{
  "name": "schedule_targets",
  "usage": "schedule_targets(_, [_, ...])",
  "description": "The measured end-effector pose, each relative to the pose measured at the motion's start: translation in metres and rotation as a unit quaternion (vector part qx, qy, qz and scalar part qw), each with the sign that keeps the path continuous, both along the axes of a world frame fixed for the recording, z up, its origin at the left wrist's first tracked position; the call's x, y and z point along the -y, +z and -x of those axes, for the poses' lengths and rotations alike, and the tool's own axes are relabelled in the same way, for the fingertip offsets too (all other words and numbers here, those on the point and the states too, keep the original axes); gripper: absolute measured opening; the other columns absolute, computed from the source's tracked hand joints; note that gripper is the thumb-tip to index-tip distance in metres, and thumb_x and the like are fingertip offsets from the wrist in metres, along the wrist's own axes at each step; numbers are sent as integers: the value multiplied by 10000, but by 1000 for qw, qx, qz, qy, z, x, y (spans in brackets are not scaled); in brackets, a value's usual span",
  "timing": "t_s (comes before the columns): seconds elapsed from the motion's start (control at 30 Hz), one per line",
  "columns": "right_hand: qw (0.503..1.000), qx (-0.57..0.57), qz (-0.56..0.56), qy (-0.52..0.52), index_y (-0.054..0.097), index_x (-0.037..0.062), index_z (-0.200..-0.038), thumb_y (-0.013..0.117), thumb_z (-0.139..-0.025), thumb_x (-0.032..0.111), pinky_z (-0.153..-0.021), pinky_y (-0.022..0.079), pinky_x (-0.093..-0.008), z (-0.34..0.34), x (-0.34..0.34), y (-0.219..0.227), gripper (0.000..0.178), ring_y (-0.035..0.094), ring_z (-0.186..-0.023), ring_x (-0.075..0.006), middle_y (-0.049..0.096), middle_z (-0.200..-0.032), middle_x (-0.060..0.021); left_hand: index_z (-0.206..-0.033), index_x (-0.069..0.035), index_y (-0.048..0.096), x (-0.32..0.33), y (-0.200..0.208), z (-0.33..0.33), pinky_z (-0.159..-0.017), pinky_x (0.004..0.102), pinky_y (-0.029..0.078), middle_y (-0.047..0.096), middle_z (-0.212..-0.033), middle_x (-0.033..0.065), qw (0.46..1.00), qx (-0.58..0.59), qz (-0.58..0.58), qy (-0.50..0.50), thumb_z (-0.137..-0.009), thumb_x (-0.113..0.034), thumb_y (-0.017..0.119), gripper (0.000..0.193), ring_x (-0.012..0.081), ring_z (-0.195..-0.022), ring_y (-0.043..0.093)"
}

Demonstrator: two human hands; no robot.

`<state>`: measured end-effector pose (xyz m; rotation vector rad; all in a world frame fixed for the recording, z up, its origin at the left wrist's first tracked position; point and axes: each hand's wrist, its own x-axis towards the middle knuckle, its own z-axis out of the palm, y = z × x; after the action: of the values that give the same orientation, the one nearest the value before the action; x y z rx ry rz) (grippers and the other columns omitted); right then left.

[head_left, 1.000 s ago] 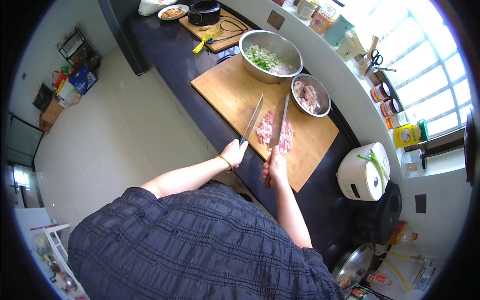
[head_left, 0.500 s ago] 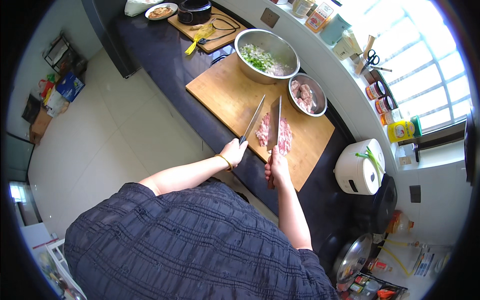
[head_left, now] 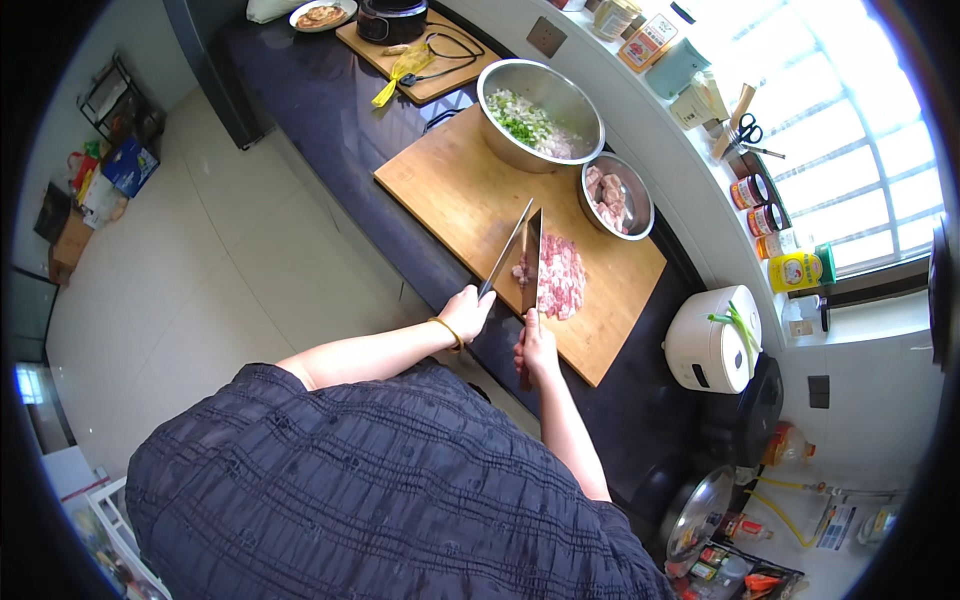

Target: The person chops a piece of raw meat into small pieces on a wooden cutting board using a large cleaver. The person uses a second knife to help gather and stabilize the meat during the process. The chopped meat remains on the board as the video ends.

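While our left hand (head_left: 466, 314) grips a knife (head_left: 508, 245) with curled fingers, our right hand (head_left: 537, 351) wraps its fingers around a brown-handled cleaver (head_left: 532, 265); at one o'clock from that hand we see chopped meat (head_left: 562, 280) on the wooden board (head_left: 440, 185), a small steel bowl (head_left: 639, 192) beyond.

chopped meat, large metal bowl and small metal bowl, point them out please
chopped meat (head_left: 562, 280), head view: middle of the pile
large metal bowl (head_left: 573, 100), head view: inner wall
small metal bowl (head_left: 637, 188), head view: inner wall
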<state>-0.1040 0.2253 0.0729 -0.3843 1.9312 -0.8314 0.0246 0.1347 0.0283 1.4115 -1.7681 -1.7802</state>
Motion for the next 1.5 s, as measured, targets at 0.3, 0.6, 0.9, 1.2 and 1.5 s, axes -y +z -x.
schedule_targets(0.3, [1000, 11, 10, -14, 403, 85, -690, 361, -854, 583, -308, 329, -264, -2, 6, -2, 527, 372, -344, -121, 403, -474, -21, -767, -56, 354, 1, 3, -7, -336, 286, 374, 434, -548, 46, 1000, -1, -1, 1, -899, -383, 433, 361, 135, -371, 420])
schedule_targets(0.6, [999, -26, -3, 32, 409, 97, -677, 367, -863, 565, -309, 326, -273, 13, 12, 2, 505, 365, -330, -127, 391, -453, -16, -771, -55, 353, 3, 2, -8, -343, 284, 380, 444, -572, 49, 1000, 2, 1, -4, -897, -393, 431, 369, 133, -381, 426])
schedule_targets(0.9, [997, -46, 57, 18, 404, 97, -677, 369, -863, 563, -303, 319, -260, 16, 8, 1, 503, 364, -337, -110, 394, -456, -18, -771, -58, 345, 2, 11, -9, -338, 281, 379, 439, -574, 45, 999, -4, -34, 3, -898, -388, 429, 363, 129, -381, 421])
schedule_targets(1.2, [998, -13, 59, 10, 406, 88, -672, 353, -865, 569, -310, 320, -262, 8, 5, 20, 521, 369, -340, -121, 399, -469, -26, -760, -65, 343, 1, 11, -9, -333, 277, 374, 429, -569, 38, 999, -13, -45, 20, -898, -384, 431, 358, 121, -379, 412])
schedule_targets(1.5, [995, -43, 88, 18, 395, 94, -664, 366, -867, 557, -305, 320, -265, 12, 4, 15, 506, 365, -334, -119, 392, -458, -20, -762, -64, 344, 1, 13, -7, -330, 274, 371, 427, -577, 38, 998, -6, -51, 22, -897, -385, 434, 360, 119, -380, 408])
